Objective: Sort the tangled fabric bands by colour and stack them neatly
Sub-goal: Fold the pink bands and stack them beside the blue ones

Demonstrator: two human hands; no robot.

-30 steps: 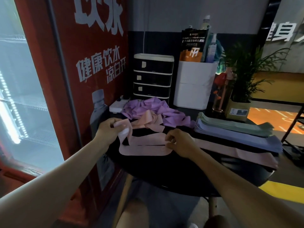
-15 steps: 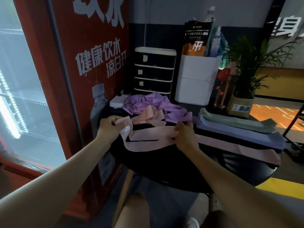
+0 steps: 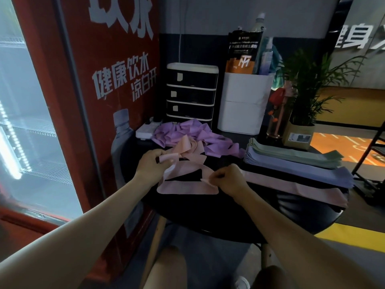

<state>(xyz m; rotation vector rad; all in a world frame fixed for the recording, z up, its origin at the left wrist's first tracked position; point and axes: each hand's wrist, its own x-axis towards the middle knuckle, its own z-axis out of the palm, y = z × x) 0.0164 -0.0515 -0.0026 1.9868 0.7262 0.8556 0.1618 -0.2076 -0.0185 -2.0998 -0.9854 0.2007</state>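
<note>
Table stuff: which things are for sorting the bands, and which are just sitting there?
For the job:
pink band, pinched by left hand and right hand
tangled purple bands
peach bands
sorted stacks

Just there:
drawer unit
white bin
potted plant
fridge

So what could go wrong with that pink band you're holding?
The pink band is pinched by the left hand and right hand, and its far end seems to run into the peach tangle. Pulling might drag that knot and the purple pile along.

The folded pink stack reaches the round table's right edge, so a bump could push it off.
</note>
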